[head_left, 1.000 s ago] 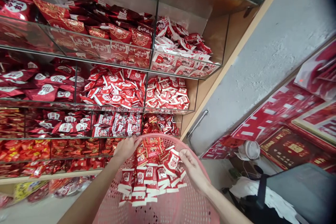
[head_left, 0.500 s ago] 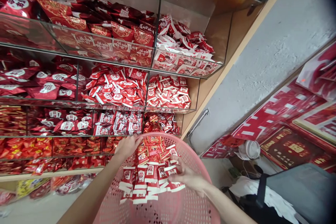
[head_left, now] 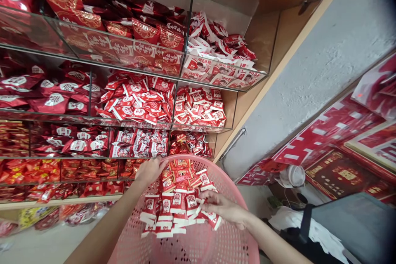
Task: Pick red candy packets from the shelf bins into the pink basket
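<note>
A pink perforated plastic basket (head_left: 230,181) stands against the shelf front. My left hand (head_left: 151,172) is closed on its far left rim. Inside lie small red-and-white wrapped packets (head_left: 178,201), laid out in overlapping rows, with gold-and-red packets (head_left: 180,164) at the far end. Over the right side of these rows is my right hand (head_left: 224,208), its thumb and fingers pinched on the white end of one small packet. Part of that packet is hidden by the fingers.
Clear-fronted shelf bins (head_left: 136,103) hold red packets in several tiers ahead and to the left. A grey wall (head_left: 297,70) rises on the right. Red printed boxes (head_left: 337,173) and a grey bag (head_left: 355,222) stand at the lower right.
My right hand has closed from spread fingers to a pinch on a packet at the right of the rows, and packets there have shifted. The left hand stays on the rim.
</note>
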The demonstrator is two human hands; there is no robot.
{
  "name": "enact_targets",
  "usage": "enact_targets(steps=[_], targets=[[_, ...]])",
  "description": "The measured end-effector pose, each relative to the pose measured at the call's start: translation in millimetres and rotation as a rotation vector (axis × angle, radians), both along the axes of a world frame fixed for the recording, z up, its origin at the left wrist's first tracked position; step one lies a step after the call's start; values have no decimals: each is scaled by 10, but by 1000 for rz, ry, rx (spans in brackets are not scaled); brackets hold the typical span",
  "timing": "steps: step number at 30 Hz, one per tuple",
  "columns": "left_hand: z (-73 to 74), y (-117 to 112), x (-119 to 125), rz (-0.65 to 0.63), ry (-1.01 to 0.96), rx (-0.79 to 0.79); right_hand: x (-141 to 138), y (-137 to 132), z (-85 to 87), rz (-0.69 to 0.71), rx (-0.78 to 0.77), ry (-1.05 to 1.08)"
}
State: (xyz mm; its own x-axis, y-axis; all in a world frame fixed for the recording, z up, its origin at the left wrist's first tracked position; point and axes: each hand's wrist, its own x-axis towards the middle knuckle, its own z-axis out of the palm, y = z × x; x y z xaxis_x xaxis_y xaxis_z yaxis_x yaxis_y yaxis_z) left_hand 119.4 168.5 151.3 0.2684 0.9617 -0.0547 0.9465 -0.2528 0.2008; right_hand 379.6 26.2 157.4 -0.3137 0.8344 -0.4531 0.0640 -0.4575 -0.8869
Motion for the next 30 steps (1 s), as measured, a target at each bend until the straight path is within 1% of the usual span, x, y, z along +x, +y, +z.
enact_targets(steps=[3,5,9,10,12,14,15,17,19,20,22,26,28,30], targets=[[31,-11,11,14,14,-14,-6,13,17,6,-60,86],[49,-15,18,16,15,-22,-24,38,18,-16,-36,95],[56,-11,27,8,4,-34,-72,83,43,-59,23,38],[53,-9,28,6,2,-33,-81,88,52,-75,12,26],[45,-5,27,2,-3,-32,-87,90,60,-94,-61,29],[36,-3,24,6,-10,-37,-79,86,49,-68,-136,51],[33,-2,23,11,-15,-44,-71,85,37,-46,-143,55],[32,-3,23,18,-21,-53,-57,87,12,-40,-85,34],[39,-7,26,21,-16,-50,-49,96,0,-90,-24,8],[45,-10,29,21,-11,-46,-48,104,2,-116,-18,13],[60,-16,33,18,3,-39,-48,124,20,-147,-37,56],[70,-24,37,17,20,-30,-41,178,54,-133,-49,145],[61,-25,34,12,18,-16,-35,205,45,-124,-67,155],[49,-23,29,7,11,-7,-36,226,19,-151,-72,139]])
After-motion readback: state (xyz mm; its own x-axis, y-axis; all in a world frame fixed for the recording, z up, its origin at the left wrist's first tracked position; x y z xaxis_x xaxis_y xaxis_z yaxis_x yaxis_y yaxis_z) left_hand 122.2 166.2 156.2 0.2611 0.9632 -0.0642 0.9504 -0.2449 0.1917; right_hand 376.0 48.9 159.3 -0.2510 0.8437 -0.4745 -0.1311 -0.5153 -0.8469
